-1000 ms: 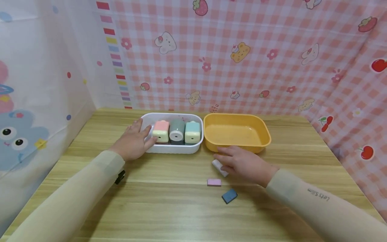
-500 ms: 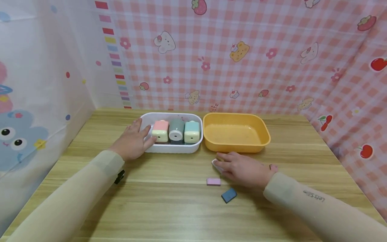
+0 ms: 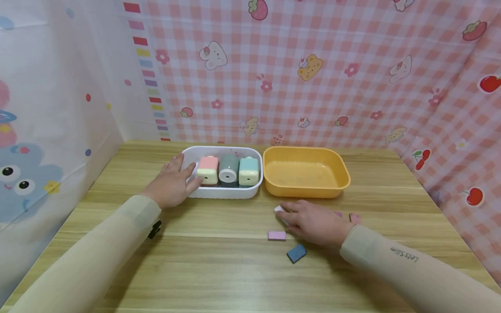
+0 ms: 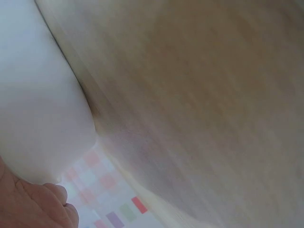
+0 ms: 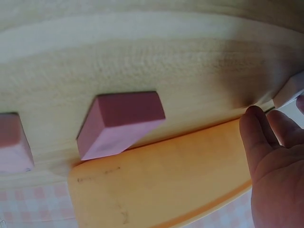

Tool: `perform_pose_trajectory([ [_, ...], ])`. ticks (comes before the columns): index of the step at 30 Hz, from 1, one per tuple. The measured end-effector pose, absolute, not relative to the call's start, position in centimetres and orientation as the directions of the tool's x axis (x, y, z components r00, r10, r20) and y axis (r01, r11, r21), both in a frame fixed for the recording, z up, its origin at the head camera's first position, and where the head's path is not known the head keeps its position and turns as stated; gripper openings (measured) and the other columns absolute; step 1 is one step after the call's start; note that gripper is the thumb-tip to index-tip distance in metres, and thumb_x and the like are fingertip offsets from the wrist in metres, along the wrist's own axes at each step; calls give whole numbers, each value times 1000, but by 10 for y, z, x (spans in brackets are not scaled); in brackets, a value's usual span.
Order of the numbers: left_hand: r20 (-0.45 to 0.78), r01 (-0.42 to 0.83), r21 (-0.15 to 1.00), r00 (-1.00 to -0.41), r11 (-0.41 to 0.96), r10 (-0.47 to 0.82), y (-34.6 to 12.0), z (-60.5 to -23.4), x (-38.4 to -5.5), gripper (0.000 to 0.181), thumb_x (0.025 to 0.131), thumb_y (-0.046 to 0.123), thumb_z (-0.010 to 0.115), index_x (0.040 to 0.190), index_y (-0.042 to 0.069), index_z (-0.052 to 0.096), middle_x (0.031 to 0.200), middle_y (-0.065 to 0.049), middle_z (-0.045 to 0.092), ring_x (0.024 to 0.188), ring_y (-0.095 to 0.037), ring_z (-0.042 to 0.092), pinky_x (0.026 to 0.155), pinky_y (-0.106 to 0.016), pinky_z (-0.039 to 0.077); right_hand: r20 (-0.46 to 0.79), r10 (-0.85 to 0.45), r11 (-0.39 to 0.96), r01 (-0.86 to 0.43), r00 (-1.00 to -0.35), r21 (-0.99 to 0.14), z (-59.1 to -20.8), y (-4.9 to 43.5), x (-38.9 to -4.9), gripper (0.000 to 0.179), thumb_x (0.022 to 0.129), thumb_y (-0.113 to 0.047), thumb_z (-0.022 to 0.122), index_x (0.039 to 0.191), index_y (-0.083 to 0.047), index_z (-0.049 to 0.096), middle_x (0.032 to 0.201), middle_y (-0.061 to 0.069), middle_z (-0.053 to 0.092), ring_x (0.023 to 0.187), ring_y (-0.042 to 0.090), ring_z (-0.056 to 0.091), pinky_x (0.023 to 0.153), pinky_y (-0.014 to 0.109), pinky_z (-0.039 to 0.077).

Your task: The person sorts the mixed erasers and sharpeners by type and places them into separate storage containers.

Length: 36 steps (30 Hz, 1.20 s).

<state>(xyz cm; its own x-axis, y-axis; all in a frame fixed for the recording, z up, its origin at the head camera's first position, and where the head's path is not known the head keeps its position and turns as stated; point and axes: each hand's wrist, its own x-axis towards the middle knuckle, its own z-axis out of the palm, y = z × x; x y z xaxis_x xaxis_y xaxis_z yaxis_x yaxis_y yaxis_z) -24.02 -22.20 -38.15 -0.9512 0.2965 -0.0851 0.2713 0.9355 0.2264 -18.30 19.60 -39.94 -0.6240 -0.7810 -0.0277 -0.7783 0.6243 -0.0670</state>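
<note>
My left hand rests with spread, fairly straight fingers on the left end of a white plastic tray. Inside that tray stand a pink pencil sharpener, a grey one and a teal one, side by side. In front of the yellow tray, my right hand has its index finger and thumb around a small white eraser, which lies on the table and is partly covered. At the edge of the right wrist view the white eraser touches the fingertips.
A lilac eraser and a dark blue one lie nearer to me. Pink erasers lie behind the right wrist, partly hidden. The two trays stand side by side before a pink checked cloth. White cloth hangs at the left.
The right hand has drawn back slightly from the yellow tray and come down onto the white eraser. Pink erasers have come into view behind its wrist. The left hand has stayed put.
</note>
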Motion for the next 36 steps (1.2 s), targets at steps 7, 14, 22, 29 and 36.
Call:
perform_pose_trajectory([
  [7,-81,274,232,-951,933,300,-222,-379,-240,84,109,65,25,166,3,25,175,-29,-5,162,-52,-3,131,-66,4,-26,-788,616,-786,-616,-56,-400,196,-184,53,106,-32,65,155,-15,54,159,15,53,140,32,58,112,48,53],
  [14,-83,272,232,-951,934,297,-222,-379,-241,85,109,65,25,166,3,25,175,-29,-5,162,-51,-3,131,-65,4,-7,-800,600,-799,-601,-36,-402,195,-184,51,105,-28,66,153,-13,56,156,16,56,139,34,59,112,49,53],
  [22,-84,269,229,-952,935,295,-222,-380,-241,85,109,66,24,166,4,26,175,-29,-5,162,-51,-2,131,-65,4,20,-811,585,-811,-585,-14,-402,194,-182,49,105,-24,66,152,-11,58,154,17,58,134,33,62,109,47,55],
  [29,-85,269,226,-952,936,295,-222,-381,-240,84,109,65,25,167,4,26,175,-29,-4,162,-51,-2,131,-65,4,9,-803,596,-803,-596,-17,-402,194,-180,49,106,-23,65,152,-11,57,154,18,58,135,34,61,111,48,53],
  [36,-79,273,227,-951,935,298,-222,-381,-239,84,109,65,25,166,4,26,175,-29,-4,162,-51,-2,131,-65,5,-38,-786,618,-786,-617,-30,-403,193,-179,49,107,-22,61,155,-10,54,158,17,54,142,34,56,117,49,48],
])
